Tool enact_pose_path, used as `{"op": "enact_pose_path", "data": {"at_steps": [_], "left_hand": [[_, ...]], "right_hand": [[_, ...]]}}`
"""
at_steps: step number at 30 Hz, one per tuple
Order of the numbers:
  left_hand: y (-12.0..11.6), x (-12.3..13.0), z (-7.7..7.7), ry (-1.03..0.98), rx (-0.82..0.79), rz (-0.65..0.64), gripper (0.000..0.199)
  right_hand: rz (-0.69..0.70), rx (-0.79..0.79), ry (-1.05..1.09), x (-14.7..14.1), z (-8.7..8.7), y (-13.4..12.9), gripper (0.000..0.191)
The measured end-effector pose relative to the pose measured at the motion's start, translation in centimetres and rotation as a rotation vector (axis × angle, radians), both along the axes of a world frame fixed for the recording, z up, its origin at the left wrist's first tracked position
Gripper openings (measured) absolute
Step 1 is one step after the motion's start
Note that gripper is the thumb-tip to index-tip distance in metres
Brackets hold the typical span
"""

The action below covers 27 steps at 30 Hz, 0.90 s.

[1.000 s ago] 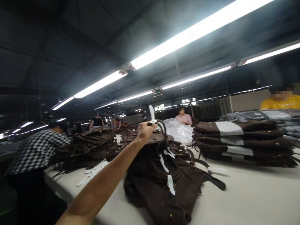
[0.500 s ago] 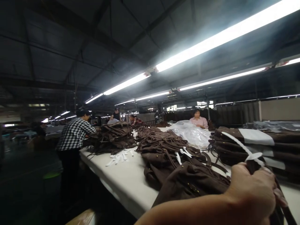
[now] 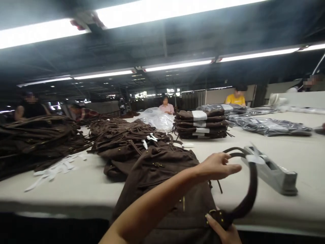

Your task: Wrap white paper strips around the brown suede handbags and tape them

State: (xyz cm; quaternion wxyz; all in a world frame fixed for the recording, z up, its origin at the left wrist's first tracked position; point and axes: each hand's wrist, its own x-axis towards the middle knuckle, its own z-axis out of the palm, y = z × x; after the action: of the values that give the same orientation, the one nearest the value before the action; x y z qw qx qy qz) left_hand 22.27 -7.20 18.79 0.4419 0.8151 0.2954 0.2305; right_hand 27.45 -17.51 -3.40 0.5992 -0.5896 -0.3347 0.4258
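A dark brown bag [image 3: 162,203] with brass fittings lies under my left forearm. Its rounded handle [image 3: 252,189] arches up on the right, with a white strip [image 3: 255,159] wrapped round its top. My left hand [image 3: 219,166] is beside the upper handle, thumb and fingers apart; whether the fingertips touch the strap is unclear. Low in the picture my right hand [image 3: 225,232] grips the handle's base by the brass-studded tab, its lower part out of view. Right behind the handle stands a grey tape dispenser [image 3: 281,179].
More brown bags [image 3: 122,135] are heaped beyond. White strips [image 3: 58,167] lie on the pale table [image 3: 83,193] at left. A folded stack of bags [image 3: 200,125], clear plastic [image 3: 157,118] and plastic-wrapped packs [image 3: 271,125] lie farther back. Several people are around the tables.
The view has swung right, bringing the tape dispenser into sight. My left hand, earlier closed round the handle at the white strip, has opened. My right hand now shows at the handle's base.
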Motion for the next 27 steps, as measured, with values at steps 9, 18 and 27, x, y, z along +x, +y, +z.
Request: {"op": "enact_pose_path", "data": {"at_steps": [9,18,27], "left_hand": [[5.9,-21.5,-5.9,0.199,0.418,0.917,0.054],[7.3,-24.8,-11.1,0.014,0.020,1.003,0.089],[7.8,-21.2,-13.0,-0.194,-0.002,1.175,0.081]], "right_hand": [[0.238,0.059,0.025,8.3,4.6,8.9,0.050],[0.140,-0.188,-1.001,13.9,11.4,19.8,0.045],[-0.003,-0.269,-1.146,14.0,4.5,16.7,0.041]]}}
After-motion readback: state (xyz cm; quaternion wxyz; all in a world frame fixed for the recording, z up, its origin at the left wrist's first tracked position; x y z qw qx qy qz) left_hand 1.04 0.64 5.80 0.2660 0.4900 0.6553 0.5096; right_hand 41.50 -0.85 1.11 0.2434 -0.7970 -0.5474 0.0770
